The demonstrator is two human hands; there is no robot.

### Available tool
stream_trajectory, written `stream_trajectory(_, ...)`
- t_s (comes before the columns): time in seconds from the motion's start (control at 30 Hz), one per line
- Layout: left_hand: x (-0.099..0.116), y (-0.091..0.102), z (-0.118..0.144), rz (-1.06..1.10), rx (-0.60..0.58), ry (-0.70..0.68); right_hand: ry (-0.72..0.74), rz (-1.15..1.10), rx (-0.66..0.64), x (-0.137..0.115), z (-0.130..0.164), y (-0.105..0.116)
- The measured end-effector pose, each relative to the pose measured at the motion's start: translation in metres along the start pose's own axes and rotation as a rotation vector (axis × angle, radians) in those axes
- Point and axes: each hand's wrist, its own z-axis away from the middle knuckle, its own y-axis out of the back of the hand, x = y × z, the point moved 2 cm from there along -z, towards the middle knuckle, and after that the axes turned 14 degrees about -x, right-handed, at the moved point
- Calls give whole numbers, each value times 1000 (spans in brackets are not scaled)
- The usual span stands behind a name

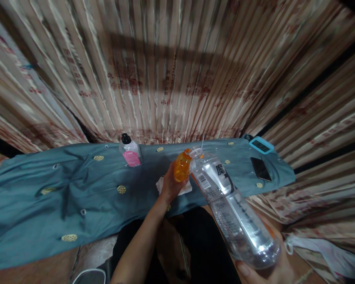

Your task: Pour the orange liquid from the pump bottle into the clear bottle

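Note:
My left hand [169, 187] is wrapped round a small orange translucent bottle [182, 167], held just above the cloth. A large clear plastic bottle [232, 211] with a printed label lies tilted in my right hand [279, 266], which grips it near its base. The neck of the clear bottle is lower left of nothing but right at the orange bottle's mouth; whether the rims touch I cannot tell. Beneath my left hand lies a crumpled white tissue [186, 188]. Part of my right hand is hidden behind the clear bottle.
A blue-green patterned cloth [100, 197] covers the long surface. On it stand a black-capped bottle with a pink label [131, 154], a blue-framed device [262, 145] and a dark phone [260, 169]. Striped curtains [165, 71] hang close behind and at the sides.

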Motion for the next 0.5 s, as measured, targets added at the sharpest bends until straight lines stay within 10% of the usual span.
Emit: stream_trajectory(0.5,1,0,-1,18,-12,-4,29,11,15,0,1,-1)
